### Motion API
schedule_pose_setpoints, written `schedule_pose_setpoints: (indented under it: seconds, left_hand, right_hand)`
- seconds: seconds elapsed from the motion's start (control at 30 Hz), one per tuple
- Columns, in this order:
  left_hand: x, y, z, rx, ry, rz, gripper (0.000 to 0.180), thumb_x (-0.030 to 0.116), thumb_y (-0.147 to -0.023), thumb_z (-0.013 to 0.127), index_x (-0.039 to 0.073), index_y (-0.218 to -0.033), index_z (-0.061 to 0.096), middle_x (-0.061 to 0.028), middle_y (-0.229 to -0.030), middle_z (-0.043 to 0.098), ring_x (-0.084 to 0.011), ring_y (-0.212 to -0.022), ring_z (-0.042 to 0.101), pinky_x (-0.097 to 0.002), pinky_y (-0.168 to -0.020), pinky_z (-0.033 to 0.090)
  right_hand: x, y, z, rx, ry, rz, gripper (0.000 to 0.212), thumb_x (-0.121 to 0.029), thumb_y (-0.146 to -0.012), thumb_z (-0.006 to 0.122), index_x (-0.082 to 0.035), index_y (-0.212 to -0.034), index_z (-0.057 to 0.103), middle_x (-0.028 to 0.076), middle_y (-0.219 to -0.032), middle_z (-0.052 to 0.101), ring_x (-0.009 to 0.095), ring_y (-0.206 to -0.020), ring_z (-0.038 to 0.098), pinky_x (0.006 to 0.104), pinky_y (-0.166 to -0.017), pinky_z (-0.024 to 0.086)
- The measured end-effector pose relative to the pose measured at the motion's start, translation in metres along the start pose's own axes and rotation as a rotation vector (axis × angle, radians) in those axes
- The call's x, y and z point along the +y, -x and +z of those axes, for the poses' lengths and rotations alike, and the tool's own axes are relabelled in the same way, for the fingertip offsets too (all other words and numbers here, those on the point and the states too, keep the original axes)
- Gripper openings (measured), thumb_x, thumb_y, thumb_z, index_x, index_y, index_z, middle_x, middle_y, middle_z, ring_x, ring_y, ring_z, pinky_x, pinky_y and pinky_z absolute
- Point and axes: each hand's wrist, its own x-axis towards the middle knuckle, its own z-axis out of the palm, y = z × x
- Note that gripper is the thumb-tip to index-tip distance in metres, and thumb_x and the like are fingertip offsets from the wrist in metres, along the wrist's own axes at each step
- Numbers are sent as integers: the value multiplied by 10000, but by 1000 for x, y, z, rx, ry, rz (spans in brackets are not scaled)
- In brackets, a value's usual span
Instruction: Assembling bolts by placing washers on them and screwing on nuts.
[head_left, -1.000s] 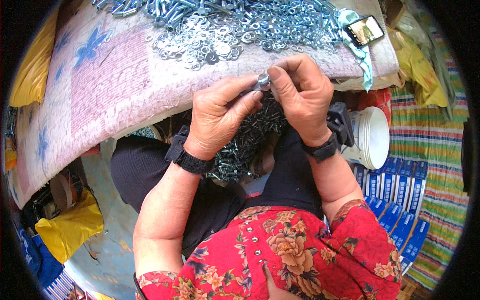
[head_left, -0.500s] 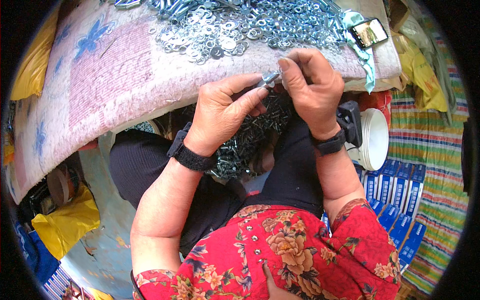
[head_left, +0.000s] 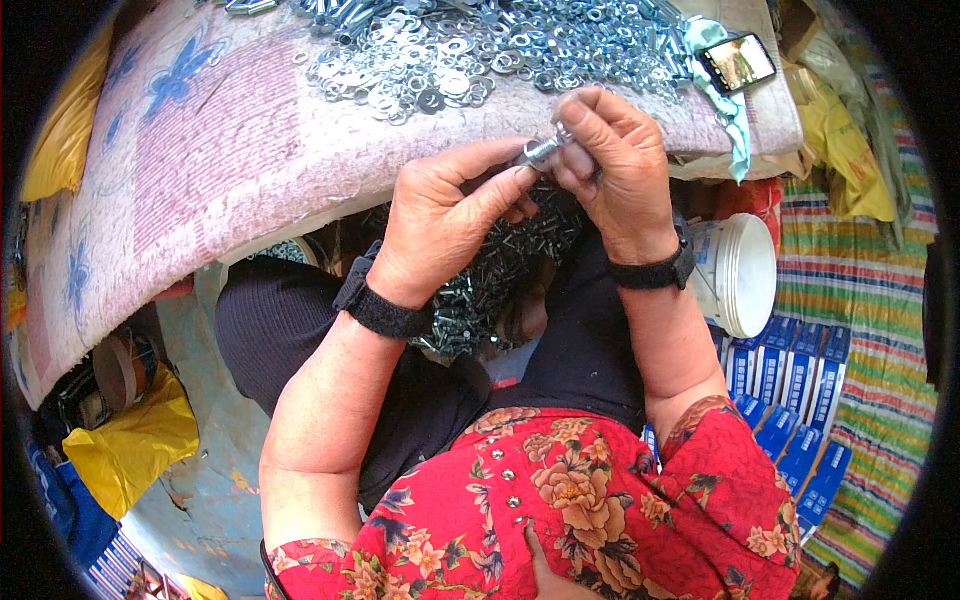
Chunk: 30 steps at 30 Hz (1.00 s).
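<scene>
My left hand [head_left: 440, 215] pinches a shiny metal bolt [head_left: 541, 153] between thumb and fingers, its free end pointing up and to the right. At that end, my right hand [head_left: 622, 160] is closed, thumb and forefinger pressed around a small metal piece [head_left: 563, 130] that looks like a washer or nut; blur hides its exact kind. Both hands are just in front of the table's near edge. Beyond them lies a heap of loose washers [head_left: 430, 70], mixed with nuts and bolts.
A padded cloth [head_left: 220, 150] covers the table. At the right are a phone [head_left: 738, 63] on a teal cloth strip [head_left: 738, 130], a white bucket [head_left: 750, 275] and blue boxes [head_left: 790, 370]. Dark bolts [head_left: 490, 270] are piled below, between my legs. A yellow bag [head_left: 135, 430] lies at left.
My right hand has moved slightly left and turned, and its fingers now meet the bolt's free end. My left hand has stayed nearly still with the bolt.
</scene>
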Motion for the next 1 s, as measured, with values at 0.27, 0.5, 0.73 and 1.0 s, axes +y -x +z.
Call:
schedule_pose_setpoints:
  seconds: [0.27,0.5,0.73,1.0]
  left_hand:
    - [-4,-2,-1,51,-46,17,252,68,-827,592,-31,-1058,579,-76,-781,638,-105,-656,603,-221,-592,500]
    - [3,-3,3,27,74,20,247,73,-833,589,-20,-1062,580,-64,-824,631,-104,-677,600,-212,-587,496]
    - [0,1,0,21,-6,50,230,84,-844,576,-11,-1053,584,-55,-833,630,-96,-683,595,-208,-588,491]
    - [3,-3,-2,61,52,16,195,104,-858,557,-25,-1001,584,-60,-811,627,-104,-640,595,-201,-542,471]
  right_hand:
    - [-5,2,7,30,268,-23,114,-95,-847,571,2,-790,555,-16,-551,485,23,-433,387,168,-376,274]
    - [5,9,3,15,378,-202,138,-120,-838,590,-11,-755,608,-14,-571,521,34,-489,446,195,-424,339]
    - [6,9,2,-45,1018,-585,133,-117,-780,632,6,-829,630,133,-704,611,237,-606,598,291,-551,461]
    - [-11,-36,-35,-66,1297,-656,221,-166,-761,627,-58,-954,629,126,-758,600,291,-676,594,342,-591,473]
